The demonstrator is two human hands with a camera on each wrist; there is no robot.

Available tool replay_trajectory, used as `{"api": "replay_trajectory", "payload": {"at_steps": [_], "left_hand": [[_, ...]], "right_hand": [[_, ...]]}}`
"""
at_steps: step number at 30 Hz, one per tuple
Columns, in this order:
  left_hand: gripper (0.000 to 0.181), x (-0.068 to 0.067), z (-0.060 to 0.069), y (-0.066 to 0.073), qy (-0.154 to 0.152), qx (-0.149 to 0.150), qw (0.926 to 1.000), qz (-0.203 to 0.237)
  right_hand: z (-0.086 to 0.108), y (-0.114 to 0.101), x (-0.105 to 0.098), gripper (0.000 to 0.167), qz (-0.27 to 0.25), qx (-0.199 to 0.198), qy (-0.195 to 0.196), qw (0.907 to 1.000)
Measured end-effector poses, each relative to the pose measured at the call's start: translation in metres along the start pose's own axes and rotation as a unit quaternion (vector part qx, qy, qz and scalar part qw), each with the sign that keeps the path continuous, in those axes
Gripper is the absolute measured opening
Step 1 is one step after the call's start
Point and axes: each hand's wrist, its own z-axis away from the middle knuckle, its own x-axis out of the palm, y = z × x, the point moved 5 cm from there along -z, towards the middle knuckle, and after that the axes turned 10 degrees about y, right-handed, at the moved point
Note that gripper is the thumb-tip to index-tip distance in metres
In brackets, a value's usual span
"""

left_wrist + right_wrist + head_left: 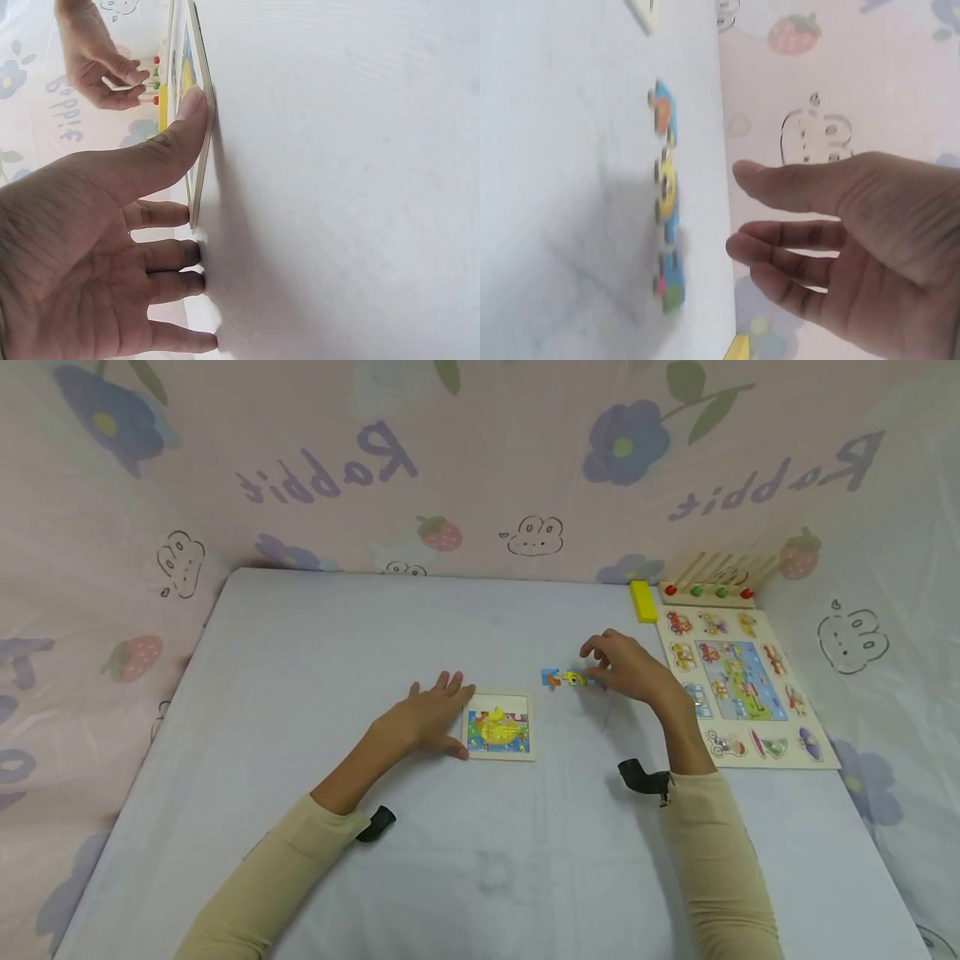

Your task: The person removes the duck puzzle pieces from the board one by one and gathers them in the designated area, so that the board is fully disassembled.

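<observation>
A small square wooden jigsaw board (504,702) lies mid-table, its lower part filled with a yellow picture and a pale bare strip along its top. My left hand (425,718) rests at the board's left side, fingers spread and straight; in the left wrist view its thumb (176,139) lies on the board's edge. Right of the board are three loose puzzle pieces: an orange-and-blue piece (664,112), a yellow piece (666,184) and a green-and-pink piece (672,281). Just above them hovers my right hand (628,667), loosely bent, with nothing between its thumb and fingers.
To the right lies a large picture puzzle board (806,752). Behind it stands a wooden peg rack (708,599) with red and green beads, beside a yellow block (642,602). Patterned cloth walls (480,460) enclose the white table (480,860) at the back and sides.
</observation>
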Motion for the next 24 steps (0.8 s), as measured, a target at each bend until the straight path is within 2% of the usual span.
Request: {"api": "replay_trajectory", "payload": {"at_steps": [6, 10, 15, 20, 24], "left_hand": [[0.110, 0.000, 0.000, 0.001, 0.000, 0.000, 1.0000, -0.002], [0.110, -0.001, 0.000, 0.003, -0.001, 0.001, 1.0000, -0.004], [0.111, -0.002, 0.000, 0.003, -0.005, 0.002, 0.9999, -0.009], [0.110, -0.003, 0.000, 0.003, -0.006, 0.004, 0.9999, -0.014], [0.109, -0.004, 0.001, 0.002, -0.005, 0.006, 0.9998, -0.021]], "right_hand": [[0.001, -0.040, 0.013, 0.022, -0.023, -0.069, -0.006, 0.9973], [0.003, -0.061, 0.023, 0.019, -0.031, -0.093, -0.024, 0.9949], [0.007, -0.084, 0.038, 0.022, -0.035, -0.124, -0.047, 0.9906], [0.008, -0.102, 0.059, 0.028, -0.040, -0.127, -0.072, 0.9885], [0.009, -0.111, 0.077, 0.033, -0.009, -0.123, -0.086, 0.9886]]}}
